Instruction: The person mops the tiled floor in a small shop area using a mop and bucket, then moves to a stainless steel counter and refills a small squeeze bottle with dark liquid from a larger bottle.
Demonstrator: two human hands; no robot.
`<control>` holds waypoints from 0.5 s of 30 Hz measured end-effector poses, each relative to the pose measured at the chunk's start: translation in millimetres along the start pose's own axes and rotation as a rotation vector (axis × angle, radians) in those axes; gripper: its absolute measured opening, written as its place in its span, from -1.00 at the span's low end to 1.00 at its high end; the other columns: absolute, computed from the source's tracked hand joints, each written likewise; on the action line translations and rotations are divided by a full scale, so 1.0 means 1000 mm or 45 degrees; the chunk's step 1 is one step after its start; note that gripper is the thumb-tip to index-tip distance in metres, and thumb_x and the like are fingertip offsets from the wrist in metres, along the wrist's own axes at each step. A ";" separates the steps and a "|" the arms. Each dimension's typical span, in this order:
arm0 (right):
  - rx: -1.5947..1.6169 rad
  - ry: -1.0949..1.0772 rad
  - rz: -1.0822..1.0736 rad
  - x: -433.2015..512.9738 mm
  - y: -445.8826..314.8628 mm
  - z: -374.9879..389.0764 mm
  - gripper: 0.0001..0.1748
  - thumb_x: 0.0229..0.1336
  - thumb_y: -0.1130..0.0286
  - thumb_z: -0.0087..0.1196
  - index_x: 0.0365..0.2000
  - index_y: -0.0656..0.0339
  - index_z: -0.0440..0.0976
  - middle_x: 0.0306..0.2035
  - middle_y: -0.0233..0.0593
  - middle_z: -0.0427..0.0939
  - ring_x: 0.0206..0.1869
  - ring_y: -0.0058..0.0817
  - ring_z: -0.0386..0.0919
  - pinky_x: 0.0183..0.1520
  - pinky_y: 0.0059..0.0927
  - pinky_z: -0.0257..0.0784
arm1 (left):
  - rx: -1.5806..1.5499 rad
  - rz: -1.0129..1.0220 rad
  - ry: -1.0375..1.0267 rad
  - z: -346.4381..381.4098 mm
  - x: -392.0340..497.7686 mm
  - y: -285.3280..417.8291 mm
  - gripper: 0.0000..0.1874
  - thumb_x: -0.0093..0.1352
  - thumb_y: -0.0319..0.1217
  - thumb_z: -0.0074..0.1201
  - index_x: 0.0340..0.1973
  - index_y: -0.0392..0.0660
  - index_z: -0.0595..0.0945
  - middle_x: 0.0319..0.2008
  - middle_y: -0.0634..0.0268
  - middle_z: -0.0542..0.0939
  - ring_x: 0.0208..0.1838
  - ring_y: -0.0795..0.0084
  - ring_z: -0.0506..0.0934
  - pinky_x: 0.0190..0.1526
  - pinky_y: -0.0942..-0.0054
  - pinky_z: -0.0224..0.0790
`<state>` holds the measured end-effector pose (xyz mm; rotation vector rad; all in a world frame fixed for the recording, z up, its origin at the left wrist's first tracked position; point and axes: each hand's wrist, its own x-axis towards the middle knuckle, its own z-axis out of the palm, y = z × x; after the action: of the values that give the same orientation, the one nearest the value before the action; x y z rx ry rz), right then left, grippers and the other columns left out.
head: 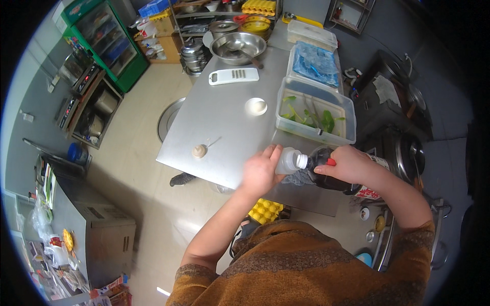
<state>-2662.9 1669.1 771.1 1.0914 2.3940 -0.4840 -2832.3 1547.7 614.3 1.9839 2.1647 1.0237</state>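
My left hand [264, 168] is wrapped around a translucent plastic bottle [287, 161] with an open threaded neck. In my right hand [342, 165] is a large jug of dark liquid [321, 170], tipped on its side, its red handle within my grip. The jug's white mouth [302, 161] meets the small bottle's neck; I cannot tell whether liquid is flowing. Both are held over the front edge of the steel table [229, 126]. A beige nozzle cap [199, 151] lies on the tabletop to the left.
Beyond my hands stands a clear plastic tub [281, 122] with green leaves and tongs. A small white dish [255, 106], a white grater [233, 76] and a steel bowl [237, 48] rest farther back. Yellow egg trays [266, 211] sit below the table edge. Cooking pots [411, 157] stand at right.
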 end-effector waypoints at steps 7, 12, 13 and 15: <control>-0.053 -0.006 0.007 0.001 -0.002 0.001 -0.27 -0.02 -0.20 0.11 -0.49 0.46 0.54 -0.48 0.16 0.54 -0.35 -0.05 0.57 -0.24 -0.21 0.45 | 0.019 0.001 0.049 0.004 -0.005 0.003 -0.29 -0.08 -0.31 0.35 0.00 -0.14 0.42 -0.07 0.14 0.53 -0.24 0.12 0.56 -0.22 0.28 0.46; -0.104 -0.021 0.019 0.003 -0.002 0.001 -0.29 -0.02 -0.20 0.12 -0.46 0.43 0.55 -0.46 0.15 0.55 -0.33 -0.05 0.58 -0.23 -0.21 0.45 | -0.001 -0.045 -0.015 0.008 -0.008 0.004 -0.22 -0.09 -0.33 0.36 0.06 -0.15 0.39 -0.01 0.11 0.50 -0.19 0.14 0.55 -0.16 0.29 0.44; -0.108 -0.026 0.019 0.003 -0.003 0.001 -0.29 -0.02 -0.20 0.12 -0.46 0.43 0.55 -0.45 0.16 0.55 -0.33 -0.04 0.58 -0.22 -0.20 0.45 | -0.003 -0.051 -0.019 0.008 -0.008 0.005 -0.22 -0.09 -0.33 0.36 0.06 -0.16 0.39 -0.01 0.11 0.50 -0.19 0.14 0.55 -0.16 0.28 0.44; -0.115 -0.037 0.023 0.002 -0.006 0.000 -0.29 -0.03 -0.20 0.12 -0.44 0.42 0.55 -0.44 0.16 0.56 -0.31 -0.03 0.58 -0.20 -0.20 0.45 | -0.009 -0.063 -0.029 0.009 -0.009 0.006 -0.22 -0.10 -0.33 0.36 0.05 -0.16 0.39 -0.01 0.10 0.50 -0.20 0.14 0.55 -0.16 0.28 0.44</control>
<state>-2668.3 1666.8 771.2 1.0583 2.3552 -0.3795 -2821.5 1543.7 606.2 1.9189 2.1836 0.9965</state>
